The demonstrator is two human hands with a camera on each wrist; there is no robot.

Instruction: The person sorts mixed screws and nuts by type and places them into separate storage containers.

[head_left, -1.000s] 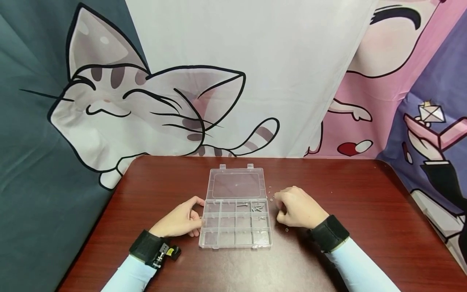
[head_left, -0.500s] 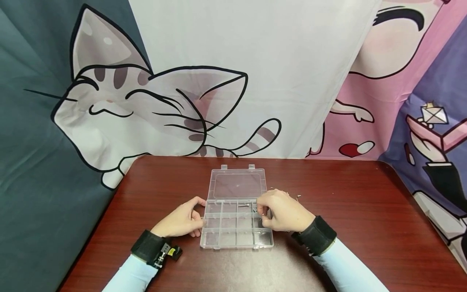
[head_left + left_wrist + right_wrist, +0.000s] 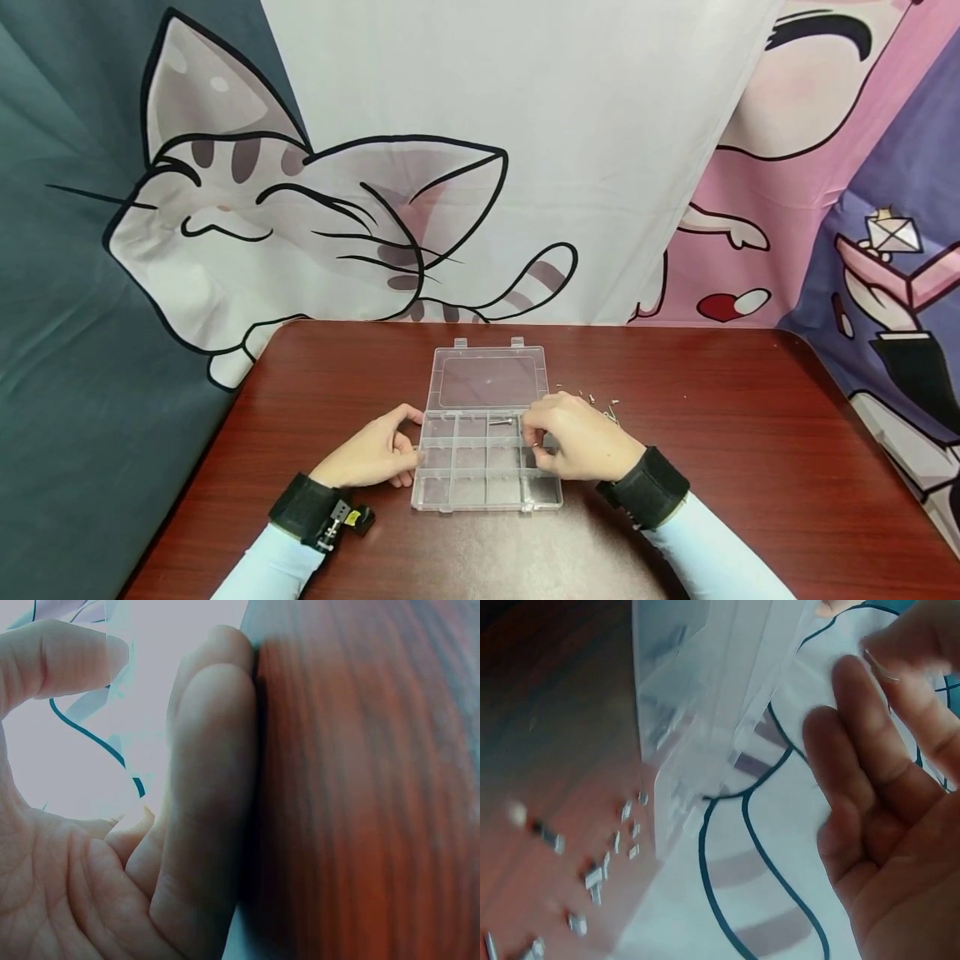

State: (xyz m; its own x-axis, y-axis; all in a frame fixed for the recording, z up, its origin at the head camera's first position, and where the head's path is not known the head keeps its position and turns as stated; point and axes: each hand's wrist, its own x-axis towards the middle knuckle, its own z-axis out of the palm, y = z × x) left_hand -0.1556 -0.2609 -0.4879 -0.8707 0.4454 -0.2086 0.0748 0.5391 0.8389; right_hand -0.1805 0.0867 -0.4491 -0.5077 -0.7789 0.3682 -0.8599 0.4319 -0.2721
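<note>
A clear plastic compartment box stands on the table with its lid lifted back. Along its left edge, my left hand touches the side with fingers and thumb spread apart. My right hand is over the box's right-hand column, thumb and fingertips brought together. In the right wrist view a thin, shiny edge of a small metal piece shows at the pinch; its kind is unclear. A screw lies in a back compartment. My right hand hides the compartments beneath it.
Loose screws and other small metal parts lie on the table to the right of the box. Behind the reddish-brown table hangs a printed cloth with a cartoon cat.
My right hand has moved left from the loose parts on the table to over the box, then slightly further left. My left hand has stayed at the box's left side.
</note>
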